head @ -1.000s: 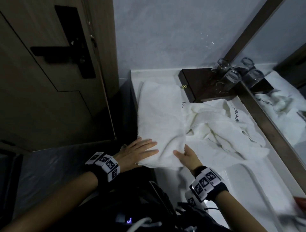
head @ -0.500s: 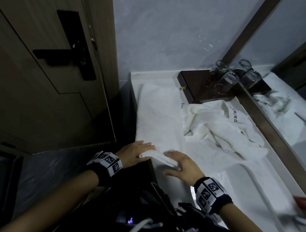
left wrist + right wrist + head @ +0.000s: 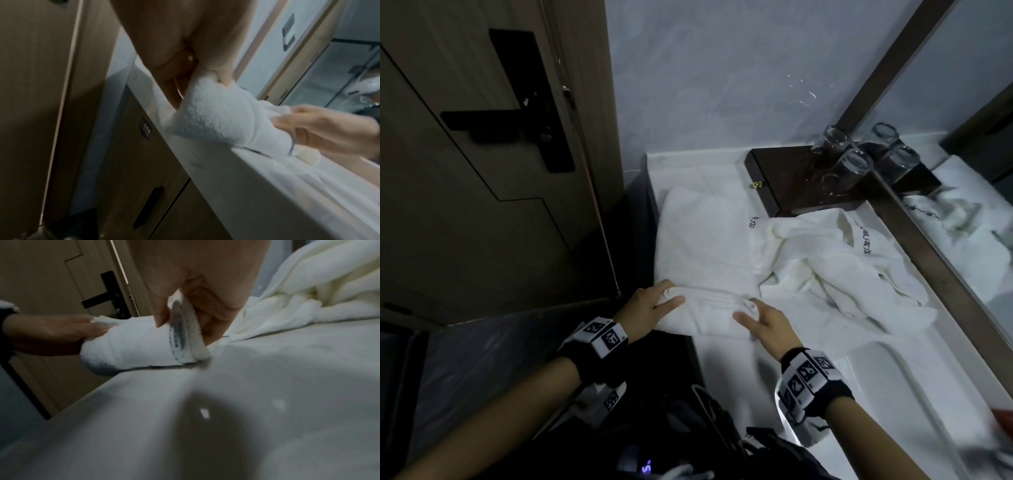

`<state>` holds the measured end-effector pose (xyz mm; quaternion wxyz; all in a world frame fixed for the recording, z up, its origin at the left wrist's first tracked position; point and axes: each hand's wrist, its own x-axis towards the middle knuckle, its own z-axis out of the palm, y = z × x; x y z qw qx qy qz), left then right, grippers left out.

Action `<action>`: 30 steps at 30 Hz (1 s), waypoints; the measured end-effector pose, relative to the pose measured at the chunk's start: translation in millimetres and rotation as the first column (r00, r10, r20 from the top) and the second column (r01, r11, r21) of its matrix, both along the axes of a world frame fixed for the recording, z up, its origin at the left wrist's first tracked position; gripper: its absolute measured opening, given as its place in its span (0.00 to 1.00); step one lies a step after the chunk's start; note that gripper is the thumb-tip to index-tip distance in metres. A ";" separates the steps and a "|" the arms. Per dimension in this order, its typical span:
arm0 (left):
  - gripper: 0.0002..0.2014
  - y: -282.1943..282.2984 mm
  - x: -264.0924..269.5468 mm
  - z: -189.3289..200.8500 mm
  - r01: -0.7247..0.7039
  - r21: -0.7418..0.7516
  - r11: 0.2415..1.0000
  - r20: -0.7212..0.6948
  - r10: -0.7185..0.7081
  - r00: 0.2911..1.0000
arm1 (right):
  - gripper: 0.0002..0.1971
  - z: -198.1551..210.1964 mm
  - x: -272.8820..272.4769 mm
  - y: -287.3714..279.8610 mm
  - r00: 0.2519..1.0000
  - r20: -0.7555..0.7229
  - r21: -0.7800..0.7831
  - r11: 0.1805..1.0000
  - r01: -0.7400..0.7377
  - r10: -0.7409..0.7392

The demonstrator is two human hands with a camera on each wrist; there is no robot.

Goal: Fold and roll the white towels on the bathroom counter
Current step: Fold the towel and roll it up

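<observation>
A folded white towel point(image 3: 702, 246) lies lengthwise along the left side of the white counter point(image 3: 726, 363). Its near end is turned over into a short roll point(image 3: 709, 313) point(image 3: 216, 116) point(image 3: 135, 347). My left hand point(image 3: 654, 306) grips the roll's left end, thumb over it and fingers curled behind. My right hand point(image 3: 760, 320) grips the right end, where thumb and fingers point(image 3: 207, 316) pinch the towel's hem. A second white towel point(image 3: 835, 263) point(image 3: 308, 293) lies crumpled to the right.
A dark wooden tray point(image 3: 791, 185) with upturned glasses point(image 3: 852, 164) stands at the back against the mirror point(image 3: 969, 178). The white basin point(image 3: 887, 394) point(image 3: 236, 426) sinks into the counter at near right. A wooden door point(image 3: 482, 154) with a black handle stands left of the counter.
Both hands, which lay at the towel's flat near edge a second ago, have turned that edge over and pushed it away from me, so a small roll has formed.
</observation>
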<state>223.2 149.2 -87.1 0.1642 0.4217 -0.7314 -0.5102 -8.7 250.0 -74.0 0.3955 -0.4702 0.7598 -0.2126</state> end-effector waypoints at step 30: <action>0.38 -14.8 -5.8 -1.7 0.510 -0.156 0.846 0.317 -0.446 0.837 | 0.27 -2.8 -4.9 -5.9 0.895 -0.353 -0.188 0.916 -0.354 0.274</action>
